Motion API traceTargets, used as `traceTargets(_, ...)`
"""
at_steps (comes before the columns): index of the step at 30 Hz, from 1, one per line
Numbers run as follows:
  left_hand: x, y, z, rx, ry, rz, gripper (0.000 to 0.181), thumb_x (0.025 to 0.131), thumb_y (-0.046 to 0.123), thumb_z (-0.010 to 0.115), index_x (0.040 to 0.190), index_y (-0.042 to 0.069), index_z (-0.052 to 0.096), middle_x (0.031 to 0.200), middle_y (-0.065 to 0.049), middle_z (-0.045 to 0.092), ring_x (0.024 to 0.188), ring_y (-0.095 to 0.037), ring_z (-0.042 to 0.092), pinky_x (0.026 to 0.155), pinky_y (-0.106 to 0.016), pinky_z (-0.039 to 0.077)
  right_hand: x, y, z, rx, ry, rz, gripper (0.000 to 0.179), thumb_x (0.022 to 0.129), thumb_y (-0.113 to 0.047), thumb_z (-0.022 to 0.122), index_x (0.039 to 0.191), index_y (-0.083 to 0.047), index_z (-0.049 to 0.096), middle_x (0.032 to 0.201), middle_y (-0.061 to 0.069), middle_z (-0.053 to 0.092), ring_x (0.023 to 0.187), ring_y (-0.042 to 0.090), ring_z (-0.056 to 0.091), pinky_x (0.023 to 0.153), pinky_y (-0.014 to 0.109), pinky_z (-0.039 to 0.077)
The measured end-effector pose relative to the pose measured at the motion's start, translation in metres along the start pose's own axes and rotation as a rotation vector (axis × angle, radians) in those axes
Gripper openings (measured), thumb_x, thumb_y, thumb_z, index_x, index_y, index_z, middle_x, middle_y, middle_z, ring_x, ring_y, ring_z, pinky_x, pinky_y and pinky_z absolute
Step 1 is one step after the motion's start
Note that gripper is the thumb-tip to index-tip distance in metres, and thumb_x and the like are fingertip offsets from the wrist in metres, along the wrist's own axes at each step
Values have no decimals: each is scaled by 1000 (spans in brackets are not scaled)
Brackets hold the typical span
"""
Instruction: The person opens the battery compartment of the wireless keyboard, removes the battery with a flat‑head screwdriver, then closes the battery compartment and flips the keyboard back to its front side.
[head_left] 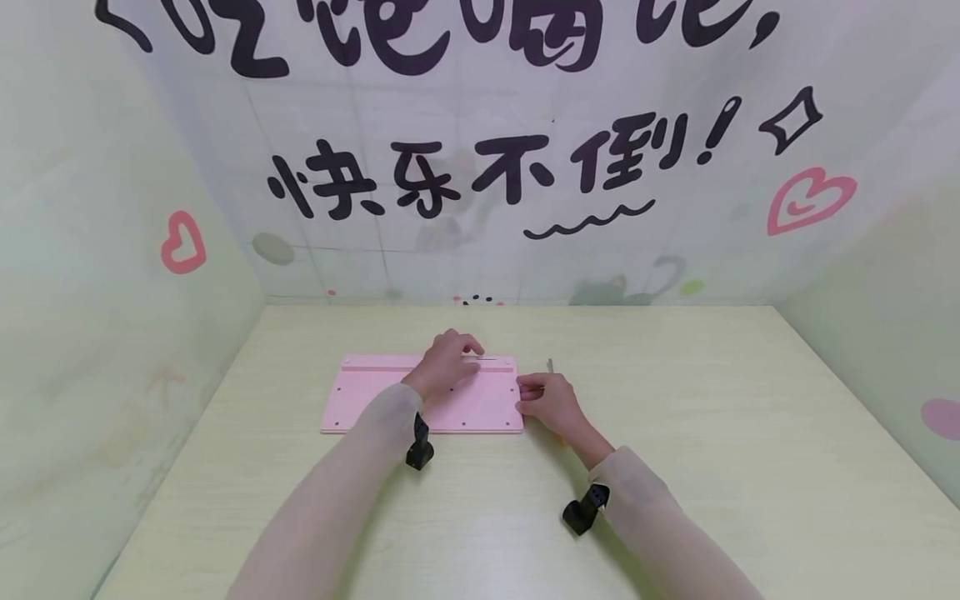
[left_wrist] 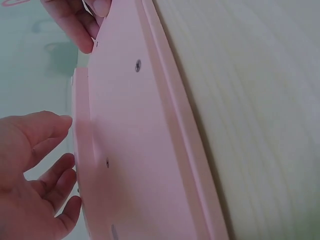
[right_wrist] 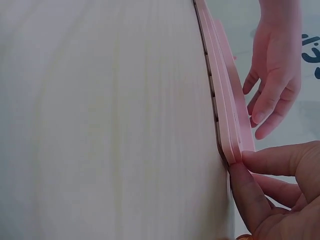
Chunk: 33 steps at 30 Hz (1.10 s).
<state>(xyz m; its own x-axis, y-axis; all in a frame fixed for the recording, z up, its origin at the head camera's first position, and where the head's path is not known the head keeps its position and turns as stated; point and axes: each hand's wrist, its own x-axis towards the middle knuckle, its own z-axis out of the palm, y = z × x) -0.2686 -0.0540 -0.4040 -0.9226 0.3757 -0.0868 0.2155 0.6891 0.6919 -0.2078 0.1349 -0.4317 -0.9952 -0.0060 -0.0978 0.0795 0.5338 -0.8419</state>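
A pink keyboard lies face down on the table, its back panel dotted with several small screws. A raised strip runs along its far edge. My left hand is over that far edge, fingers loosely bent and fingertips at the strip; in the left wrist view the thumb stands apart from the other fingers. At the right end, my right hand pinches the keyboard's edge between thumb and fingers. The right wrist view shows this right hand at the corner, with key edges under the panel.
Beside the right hand lies a thin tool with a metal shaft, mostly hidden by that hand; a bit of orange shows below it. The pale wooden table meets a printed cloth wall behind and at both sides.
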Motion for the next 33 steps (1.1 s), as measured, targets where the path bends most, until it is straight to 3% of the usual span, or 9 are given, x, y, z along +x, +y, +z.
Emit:
traceTargets(7, 9, -2, 5, 78, -6, -19, 16, 86, 14, 64, 102, 16, 64, 101, -4, 48, 95, -21, 43, 82, -36, 38, 0, 0, 0, 10, -1, 1, 37, 74, 6, 71, 111, 5, 62, 91, 11, 64, 79, 18, 61, 71, 28, 52)
traceTargets(25, 12, 3, 3, 57, -26, -18, 11, 85, 15, 65, 96, 16, 67, 96, -3, 51, 90, -21, 45, 77, -34, 38, 0, -1, -1, 18, -4, 9, 38, 74, 7, 70, 111, 5, 62, 92, 12, 64, 80, 18, 61, 70, 28, 52)
traceTargets(33, 12, 9, 2, 83, -39, -52, 11, 86, 15, 65, 96, 15, 66, 99, -4, 54, 91, -21, 47, 79, -35, 39, 0, -3, -1, 8, 0, 5, 38, 74, 7, 71, 110, 5, 63, 90, 12, 64, 79, 18, 60, 70, 28, 52)
